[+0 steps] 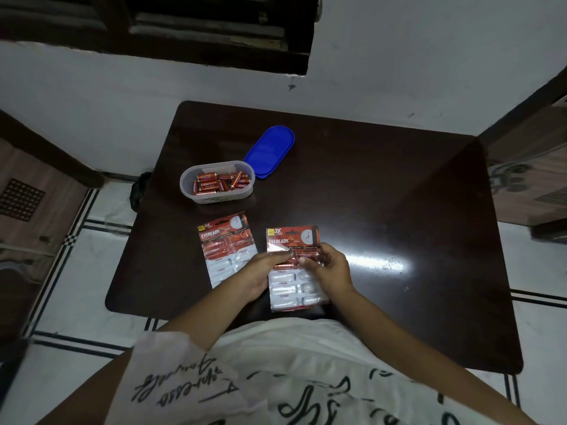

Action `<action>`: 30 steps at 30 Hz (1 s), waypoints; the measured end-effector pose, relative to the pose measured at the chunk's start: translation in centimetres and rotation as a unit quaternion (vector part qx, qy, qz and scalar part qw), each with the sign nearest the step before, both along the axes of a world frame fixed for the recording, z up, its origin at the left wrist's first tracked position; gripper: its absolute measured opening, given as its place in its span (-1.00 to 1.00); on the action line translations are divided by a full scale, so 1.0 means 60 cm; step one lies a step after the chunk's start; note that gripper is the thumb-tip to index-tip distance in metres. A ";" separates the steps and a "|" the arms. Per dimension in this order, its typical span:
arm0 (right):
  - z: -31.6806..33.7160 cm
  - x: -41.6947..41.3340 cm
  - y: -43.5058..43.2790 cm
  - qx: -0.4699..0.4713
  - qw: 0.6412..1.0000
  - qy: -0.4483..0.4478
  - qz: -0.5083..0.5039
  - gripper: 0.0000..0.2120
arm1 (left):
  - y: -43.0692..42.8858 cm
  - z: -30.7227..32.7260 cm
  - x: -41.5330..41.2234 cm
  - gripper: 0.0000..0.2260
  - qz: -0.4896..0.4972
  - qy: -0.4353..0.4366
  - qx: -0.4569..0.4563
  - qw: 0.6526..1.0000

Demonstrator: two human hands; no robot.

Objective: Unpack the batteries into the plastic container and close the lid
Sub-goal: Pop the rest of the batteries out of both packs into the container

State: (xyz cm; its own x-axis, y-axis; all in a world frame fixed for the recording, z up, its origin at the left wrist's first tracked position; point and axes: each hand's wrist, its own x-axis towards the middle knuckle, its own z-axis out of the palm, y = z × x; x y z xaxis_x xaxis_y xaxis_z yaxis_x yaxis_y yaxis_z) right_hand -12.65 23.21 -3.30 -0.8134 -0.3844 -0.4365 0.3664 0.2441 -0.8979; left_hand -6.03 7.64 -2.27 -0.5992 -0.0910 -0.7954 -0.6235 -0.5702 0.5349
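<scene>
A red and white battery blister pack (294,273) is held near the table's front edge. My left hand (266,270) grips its left side with fingers pinching the clear plastic. My right hand (328,268) holds its right side, thumb pressed on a red battery in the upper rows. The lower cells of this pack look white and empty. A second battery pack (225,245) lies flat just to the left, partly under my left hand. Farther back stands an oval clear plastic container (216,181) with several red batteries inside. Its blue lid (270,151) lies beside it, to the back right.
The dark glossy table (383,210) has a bright light glare to the right of my hands. A white wall runs behind the table. Tiled floor shows on both sides, with wooden furniture at the left and right edges of view.
</scene>
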 end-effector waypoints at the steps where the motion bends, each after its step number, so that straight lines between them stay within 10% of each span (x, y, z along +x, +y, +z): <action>1: 0.000 0.000 0.002 -0.006 1.000 -0.004 0.000 -0.73 | -0.002 0.002 -0.001 -0.73 -0.007 0.001 0.001 1.000; 21: 0.002 -0.005 0.011 -0.130 0.981 -0.147 -0.008 -0.65 | -0.014 -0.001 0.028 -0.59 0.136 -0.037 0.082 0.987; 26: 0.008 -0.003 0.011 -0.160 0.969 -0.190 -0.016 -0.70 | 0.008 0.009 0.030 -0.74 0.025 -0.003 0.087 0.996; 30: 0.011 0.000 0.013 -0.144 0.970 -0.197 -0.009 -0.69 | -0.006 -0.047 0.029 -0.46 -0.006 -0.008 0.024 1.000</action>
